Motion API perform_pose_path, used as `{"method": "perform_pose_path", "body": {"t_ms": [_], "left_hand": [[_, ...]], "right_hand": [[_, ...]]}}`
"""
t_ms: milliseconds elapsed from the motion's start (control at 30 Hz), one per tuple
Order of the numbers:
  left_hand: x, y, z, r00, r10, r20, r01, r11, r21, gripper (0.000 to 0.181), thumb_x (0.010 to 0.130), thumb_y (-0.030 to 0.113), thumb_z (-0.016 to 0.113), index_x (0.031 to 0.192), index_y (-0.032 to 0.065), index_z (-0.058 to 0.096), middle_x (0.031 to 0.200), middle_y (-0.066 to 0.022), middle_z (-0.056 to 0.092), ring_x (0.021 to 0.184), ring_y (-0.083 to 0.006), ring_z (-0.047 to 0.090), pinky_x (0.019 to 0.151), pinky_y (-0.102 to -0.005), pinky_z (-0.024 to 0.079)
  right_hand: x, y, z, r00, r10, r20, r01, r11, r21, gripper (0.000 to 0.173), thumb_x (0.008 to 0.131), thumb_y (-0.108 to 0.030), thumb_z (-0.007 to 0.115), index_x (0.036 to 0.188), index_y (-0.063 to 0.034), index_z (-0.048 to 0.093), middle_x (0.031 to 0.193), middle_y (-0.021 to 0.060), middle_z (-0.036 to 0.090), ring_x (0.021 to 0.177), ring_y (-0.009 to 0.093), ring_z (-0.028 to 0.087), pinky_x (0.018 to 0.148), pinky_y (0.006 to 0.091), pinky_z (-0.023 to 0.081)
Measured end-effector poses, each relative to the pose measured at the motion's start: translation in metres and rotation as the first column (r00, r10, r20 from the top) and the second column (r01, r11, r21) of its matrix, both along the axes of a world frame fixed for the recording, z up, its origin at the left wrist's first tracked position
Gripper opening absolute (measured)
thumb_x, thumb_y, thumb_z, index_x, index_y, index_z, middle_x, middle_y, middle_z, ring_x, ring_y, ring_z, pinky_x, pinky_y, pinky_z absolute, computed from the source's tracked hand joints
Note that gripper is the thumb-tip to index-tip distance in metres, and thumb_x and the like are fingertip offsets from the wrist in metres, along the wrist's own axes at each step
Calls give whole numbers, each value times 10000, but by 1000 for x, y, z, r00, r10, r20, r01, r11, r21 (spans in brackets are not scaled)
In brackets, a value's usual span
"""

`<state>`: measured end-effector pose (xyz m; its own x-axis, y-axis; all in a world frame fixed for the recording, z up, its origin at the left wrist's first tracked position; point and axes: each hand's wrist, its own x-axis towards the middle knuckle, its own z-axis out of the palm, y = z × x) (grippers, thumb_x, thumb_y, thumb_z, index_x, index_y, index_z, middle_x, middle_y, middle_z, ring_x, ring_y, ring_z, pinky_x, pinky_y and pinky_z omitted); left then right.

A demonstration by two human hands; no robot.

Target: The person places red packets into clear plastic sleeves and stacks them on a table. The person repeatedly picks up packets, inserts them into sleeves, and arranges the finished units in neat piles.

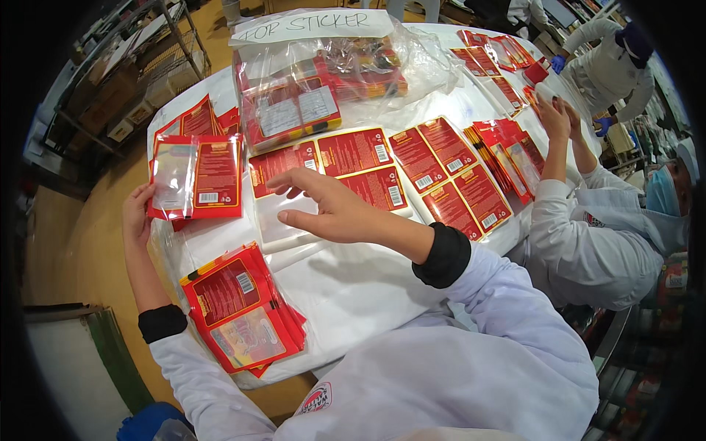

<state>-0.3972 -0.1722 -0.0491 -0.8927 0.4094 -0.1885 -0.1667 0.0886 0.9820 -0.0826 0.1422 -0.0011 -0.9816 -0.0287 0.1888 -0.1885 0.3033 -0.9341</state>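
My left hand (138, 209) grips the lower left edge of a red plastic pouch (172, 201) with a clear window and a dark red label on its right part. Other red pouches (198, 118) lie beneath and behind it at the table's left edge. My right hand (331, 209) hovers palm down, fingers apart and holding nothing, over a sheet of dark red barcode stickers (358, 149). Bare pale backing (276, 220) shows at that sheet's lower left. Part of the sheet is hidden by my right hand. Closer to me lies a pile of labelled red pouches (242, 308).
A plastic-wrapped stack of pouches (287, 110) stands behind, topped by a handwritten paper sign (311, 25). Another sticker sheet (449, 176) and fanned pouches (507, 154) lie rightward. A masked co-worker (601, 237) sits at right; a blue-gloved person (606, 71) is farther back. Wire shelving (182, 33) stands left.
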Motion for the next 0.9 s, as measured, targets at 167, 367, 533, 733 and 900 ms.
{"method": "perform_pose_path", "body": {"t_ms": [167,367,533,733,900], "left_hand": [[-54,-8,-29,947,290,140,-306,945,114,105,869,198,652,917,104,656,794,24,616,700,-84,542,579,-218,408],[-83,7,-52,879,323,-351,-468,728,-501,386,797,350,703,1046,59,658,997,-109,693,917,-257,655,778,-388,507],[-58,79,-32,884,-15,-468,-426,385,-819,619,742,374,738,1247,64,559,1227,-162,628,1132,-324,603,927,-423,491],[-58,81,-17,844,-24,-536,-487,386,-784,629,739,272,722,1315,107,528,1263,-153,610,1129,-341,603,959,-425,476],[-42,20,6,877,12,-480,-306,785,-539,550,705,209,704,1228,63,618,1213,-186,634,1080,-368,617,945,-421,474]], "right_hand": [[-17,5,-4,997,-65,48,65,998,2,435,903,-226,651,1295,-92,516,1246,49,564,1122,173,549,971,368,424],[-113,-13,-26,998,-58,17,60,994,-90,521,873,-286,650,1289,-15,492,1219,175,576,1186,260,538,997,376,422],[-201,-20,-43,965,-187,183,190,982,-4,767,825,-401,665,1383,34,367,1359,329,403,1279,393,448,1042,424,386],[-241,-35,-60,851,-389,354,415,910,2,963,783,-425,674,1447,61,174,1419,410,220,1332,508,314,1075,474,348],[-238,-39,-61,854,-428,296,446,895,8,991,763,-436,688,1431,97,187,1371,384,346,1293,499,372,1057,476,373]]}}
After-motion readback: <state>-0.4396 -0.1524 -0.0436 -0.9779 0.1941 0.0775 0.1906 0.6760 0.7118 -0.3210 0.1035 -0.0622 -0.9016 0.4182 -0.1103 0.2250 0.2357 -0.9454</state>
